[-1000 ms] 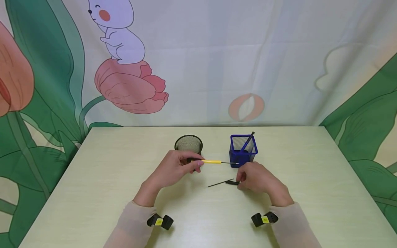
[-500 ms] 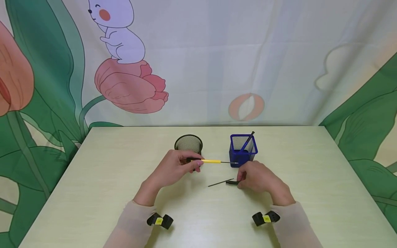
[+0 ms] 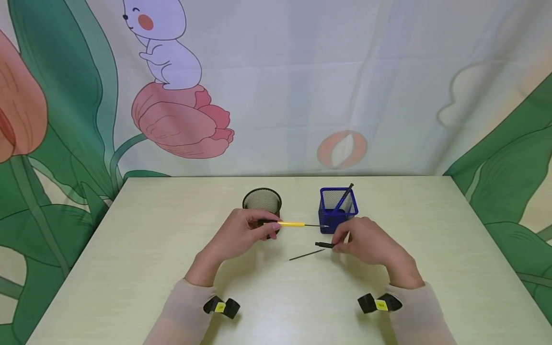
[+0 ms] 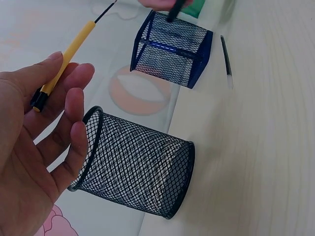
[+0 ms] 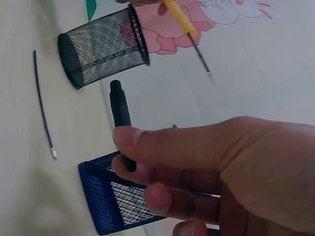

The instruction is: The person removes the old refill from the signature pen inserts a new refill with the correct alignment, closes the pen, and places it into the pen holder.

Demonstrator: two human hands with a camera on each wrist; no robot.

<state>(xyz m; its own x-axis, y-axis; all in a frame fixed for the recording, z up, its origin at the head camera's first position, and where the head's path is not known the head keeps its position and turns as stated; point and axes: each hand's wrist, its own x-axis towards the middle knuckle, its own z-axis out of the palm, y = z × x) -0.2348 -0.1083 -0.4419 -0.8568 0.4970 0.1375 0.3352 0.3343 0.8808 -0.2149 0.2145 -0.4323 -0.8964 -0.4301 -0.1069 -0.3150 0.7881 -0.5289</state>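
Observation:
My left hand [image 3: 249, 230] pinches a yellow pen barrel [image 4: 74, 49] between thumb and fingertips. Its end near the palm is black, and a thin dark refill [image 3: 315, 225] sticks out of the far end. Between the thumb and fingers of my right hand [image 3: 364, 239] is a short black pen part [image 5: 119, 105] with a narrower stepped tip, raised off the table. Just below it, a loose dark pen refill [image 3: 305, 255] with a pale tip lies on the table. The two held pieces are apart.
A round black mesh pen holder [image 4: 133, 162] stands behind my left hand. Behind my right hand is a square blue mesh pen holder [image 3: 327, 211] with a dark pen [image 3: 345, 195] leaning in it. A printed curtain [image 3: 276, 96] hangs along the table's [image 3: 151, 239] back edge.
My right hand has lifted the black pen part off the table, slightly up and right, away from the loose refill. The left hand with the yellow barrel has barely moved.

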